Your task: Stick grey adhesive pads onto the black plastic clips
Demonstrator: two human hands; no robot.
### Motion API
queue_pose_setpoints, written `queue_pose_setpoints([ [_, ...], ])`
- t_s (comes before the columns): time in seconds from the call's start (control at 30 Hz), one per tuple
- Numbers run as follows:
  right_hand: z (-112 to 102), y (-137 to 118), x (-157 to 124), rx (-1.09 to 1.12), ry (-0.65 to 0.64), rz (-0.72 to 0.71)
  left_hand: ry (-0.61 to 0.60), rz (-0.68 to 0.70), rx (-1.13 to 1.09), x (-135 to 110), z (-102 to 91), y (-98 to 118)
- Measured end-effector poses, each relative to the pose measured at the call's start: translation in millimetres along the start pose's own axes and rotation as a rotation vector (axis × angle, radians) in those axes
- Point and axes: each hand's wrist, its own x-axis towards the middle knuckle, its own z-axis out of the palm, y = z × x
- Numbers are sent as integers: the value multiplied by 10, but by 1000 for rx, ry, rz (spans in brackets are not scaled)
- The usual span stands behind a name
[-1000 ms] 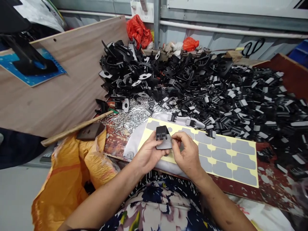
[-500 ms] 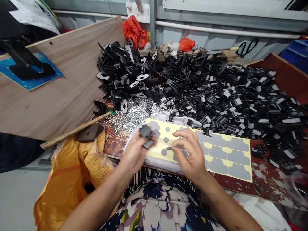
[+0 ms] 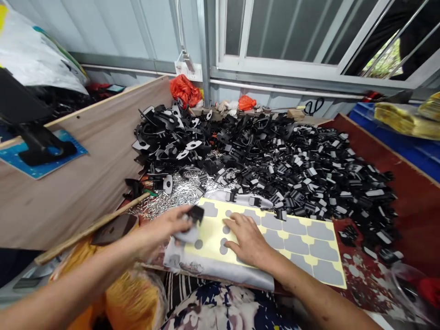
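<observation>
My left hand grips a small black plastic clip with a grey pad on it, just left of the yellow backing sheet. The hand is blurred by motion. My right hand lies flat on the sheet with its fingers spread, beside the small grey dots left on the bare yellow part. Rows of grey adhesive pads cover the sheet's right half.
A big heap of black clips fills the table behind the sheet, with larger black brackets at the back left. Silver pins lie near a wooden stick. A plywood board leans left; an orange bag sits below.
The view has tilted up. My left hand carried the padded clip leftward off the sheet. My right hand let go of the clip and came down flat on the sheet.
</observation>
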Motion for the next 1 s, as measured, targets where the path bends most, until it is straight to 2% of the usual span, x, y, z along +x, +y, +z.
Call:
queue_pose_setpoints([
  [0.03,-97,34,65,49,-38,-23,55,107,-10,65,-83,281],
  [0.1,-327,154,266,160,-89,-30,233,466,-176,177,-220,809],
  [0.13,-448,241,398,184,-71,-17,315,628,-262,219,-255,999],
  [0.17,-563,341,547,163,-15,6,374,758,-327,252,-256,1105],
  [0.2,-664,449,706,95,69,32,393,818,-353,278,-220,1115],
  [0.23,-742,557,868,-5,156,47,363,794,-338,301,-147,1028],
  [0.27,-794,658,1028,-111,215,44,285,705,-298,324,-41,855],
  [0.3,-820,748,1178,-202,229,25,174,537,-239,350,87,615],
  [0.37,-808,886,1427,-304,149,-34,-112,150,-166,419,361,50],
  [0.4,-786,934,1519,-318,94,-58,-187,60,-173,459,483,-216],
  [0.47,-746,998,1630,-321,21,-71,-249,47,-206,540,655,-603],
  [0.5,-737,1011,1649,-314,25,-59,-243,93,-219,576,701,-705],
  [0.53,-736,1007,1645,-288,73,-39,-216,155,-220,606,722,-749],
  [0.6,-733,922,1572,-140,274,21,-89,294,-192,648,711,-706],
  [0.67,-690,706,1427,195,491,104,97,437,-152,669,675,-589],
  [0.7,-643,551,1333,415,520,145,182,515,-137,673,662,-534],
  [0.73,-580,377,1231,637,469,184,248,597,-125,674,654,-491],
  [0.77,-507,198,1127,845,366,221,289,676,-117,671,649,-463],
  [0.83,-351,-107,937,1122,127,265,298,773,-108,648,629,-443],
  [0.9,-215,-255,792,1160,12,260,279,742,-140,597,562,-448],
  [1.0,-70,-165,638,948,45,237,249,505,-328,455,359,-451],
])
